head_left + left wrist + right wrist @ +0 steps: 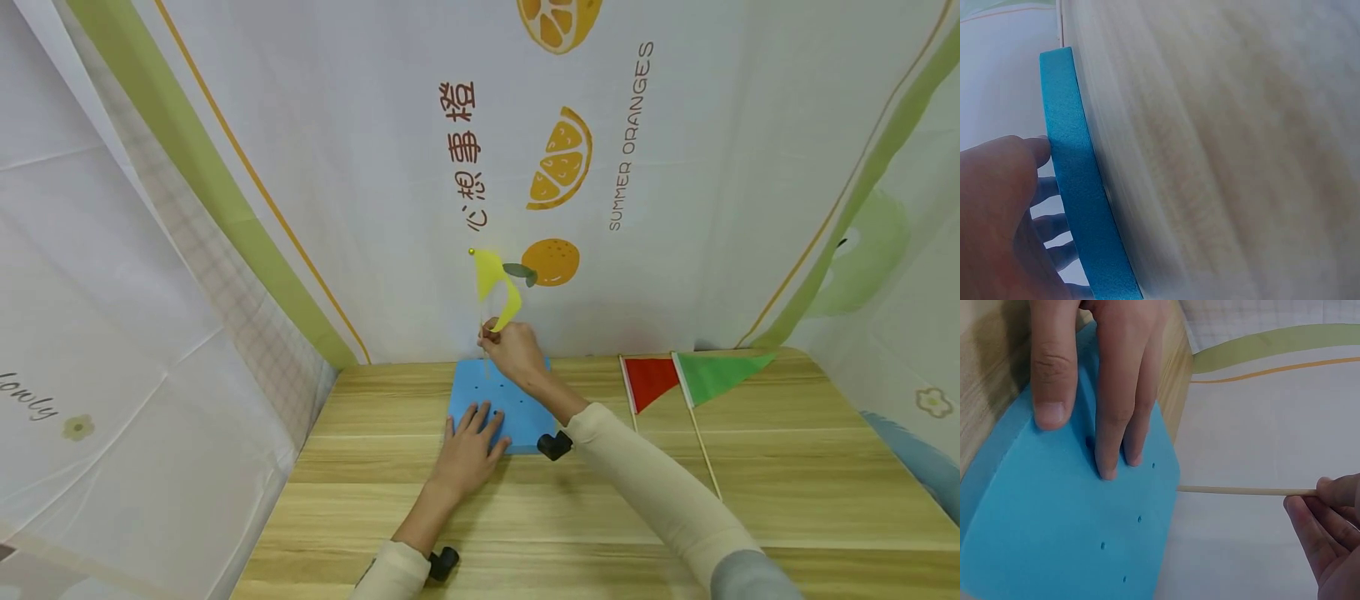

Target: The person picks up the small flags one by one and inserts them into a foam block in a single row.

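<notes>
Our right hand (pixel 513 352) pinches yellow flag (pixel 487 271) by stick (pixel 1241 490), probably best hold; likely light, snappable. Left hand (pixel 467 454) spread below grip.

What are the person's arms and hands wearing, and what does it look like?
The left hand and right hand are bare, with no gloves. The left sleeve is cream; the right sleeve is long and cream, turning grey higher up. A small black blocky gadget shows at each cuff: left gadget, right gadget.
</notes>
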A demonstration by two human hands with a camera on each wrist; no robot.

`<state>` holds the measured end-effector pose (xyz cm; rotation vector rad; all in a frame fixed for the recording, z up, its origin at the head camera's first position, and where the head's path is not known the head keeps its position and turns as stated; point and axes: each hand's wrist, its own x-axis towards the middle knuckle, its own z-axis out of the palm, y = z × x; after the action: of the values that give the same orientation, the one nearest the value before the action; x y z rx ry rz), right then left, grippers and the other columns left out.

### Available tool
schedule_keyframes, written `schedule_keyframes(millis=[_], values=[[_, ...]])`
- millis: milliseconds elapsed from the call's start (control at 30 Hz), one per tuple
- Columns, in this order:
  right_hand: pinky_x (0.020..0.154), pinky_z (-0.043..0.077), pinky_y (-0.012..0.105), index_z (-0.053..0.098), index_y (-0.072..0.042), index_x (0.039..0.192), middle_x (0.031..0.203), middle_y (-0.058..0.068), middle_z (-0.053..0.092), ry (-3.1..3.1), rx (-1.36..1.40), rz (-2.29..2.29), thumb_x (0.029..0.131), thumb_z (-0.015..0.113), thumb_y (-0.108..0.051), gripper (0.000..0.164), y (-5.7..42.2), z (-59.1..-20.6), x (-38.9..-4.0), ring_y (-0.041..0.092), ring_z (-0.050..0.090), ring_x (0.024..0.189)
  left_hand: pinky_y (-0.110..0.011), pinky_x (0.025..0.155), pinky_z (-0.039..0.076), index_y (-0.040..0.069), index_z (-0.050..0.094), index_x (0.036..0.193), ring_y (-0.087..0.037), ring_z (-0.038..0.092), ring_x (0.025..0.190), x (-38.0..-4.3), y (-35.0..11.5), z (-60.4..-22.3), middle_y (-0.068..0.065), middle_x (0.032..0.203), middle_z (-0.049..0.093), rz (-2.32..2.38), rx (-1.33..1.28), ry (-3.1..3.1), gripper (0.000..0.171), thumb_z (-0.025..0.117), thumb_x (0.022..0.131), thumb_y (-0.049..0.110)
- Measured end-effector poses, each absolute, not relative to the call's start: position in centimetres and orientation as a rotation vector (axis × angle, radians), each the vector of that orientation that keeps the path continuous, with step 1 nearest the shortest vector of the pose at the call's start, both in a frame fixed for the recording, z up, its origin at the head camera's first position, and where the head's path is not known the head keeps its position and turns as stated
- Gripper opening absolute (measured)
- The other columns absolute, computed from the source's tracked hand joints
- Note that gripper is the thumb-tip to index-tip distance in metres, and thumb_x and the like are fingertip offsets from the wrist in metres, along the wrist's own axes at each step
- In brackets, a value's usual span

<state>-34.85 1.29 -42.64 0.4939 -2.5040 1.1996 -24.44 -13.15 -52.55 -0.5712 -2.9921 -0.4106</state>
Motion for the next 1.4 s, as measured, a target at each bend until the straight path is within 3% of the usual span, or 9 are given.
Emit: schedule_keyframes(millis=[167, 400, 833, 1200, 1400], values=[[0.076, 0.064, 0.036, 0.082, -0.008, 0.103, 0.101, 0.01, 0.083, -2.538, 0.493, 1.186, 0.102, 0.074, -0.017, 0.012, 0.5, -43.1, -35.1, 0.024, 0.079, 0.09, -0.076, 0.125, 0.024, 0.018, 0.051, 0.161, -0.039, 0.031, 0.162, -24.5, -13.2, -52.6, -0.013, 0.173, 0.037, -0.427, -0.569, -2.992, 0.057, 0.051, 0.112, 0.048], [0.083, 0.065, 0.037, 0.081, -0.005, 0.109, 0.104, 0.009, 0.082, -2.561, 0.494, 1.162, 0.103, 0.073, -0.017, 0.015, -0.5, -43.5, -35.4, 0.024, 0.079, 0.096, -0.076, 0.124, 0.024, 0.018, 0.05, 0.161, -0.04, 0.031, 0.161, -24.5, -13.2, -52.6, -0.014, 0.172, 0.037, -0.418, -0.578, -2.991, 0.058, 0.05, 0.112, 0.048], [0.084, 0.066, 0.04, 0.081, -0.005, 0.112, 0.104, 0.01, 0.083, -2.546, 0.532, 1.17, 0.103, 0.073, -0.015, 0.016, -1.1, -44.4, -35.3, 0.026, 0.08, 0.095, -0.076, 0.124, 0.025, 0.019, 0.05, 0.162, -0.039, 0.031, 0.162, -24.5, -13.2, -52.7, -0.013, 0.173, 0.036, -0.401, -0.58, -2.989, 0.058, 0.05, 0.112, 0.049], [0.081, 0.066, 0.04, 0.082, -0.006, 0.104, 0.1, 0.01, 0.083, -2.573, 0.54, 1.109, 0.104, 0.072, -0.018, 0.016, -1.1, -45.0, -35.4, 0.025, 0.081, 0.091, -0.077, 0.123, 0.026, 0.017, 0.05, 0.161, -0.039, 0.032, 0.161, -24.5, -13.2, -52.6, -0.014, 0.172, 0.037, -0.397, -0.589, -2.982, 0.057, 0.05, 0.112, 0.048], [0.079, 0.066, 0.038, 0.08, -0.008, 0.107, 0.099, 0.008, 0.082, -2.606, 0.564, 1.067, 0.104, 0.072, -0.017, 0.013, -1.3, -45.7, -35.7, 0.023, 0.08, 0.088, -0.077, 0.123, 0.026, 0.018, 0.051, 0.161, -0.039, 0.032, 0.161, -24.5, -13.2, -52.6, -0.013, 0.172, 0.037, -0.406, -0.589, -2.979, 0.057, 0.05, 0.113, 0.047]])
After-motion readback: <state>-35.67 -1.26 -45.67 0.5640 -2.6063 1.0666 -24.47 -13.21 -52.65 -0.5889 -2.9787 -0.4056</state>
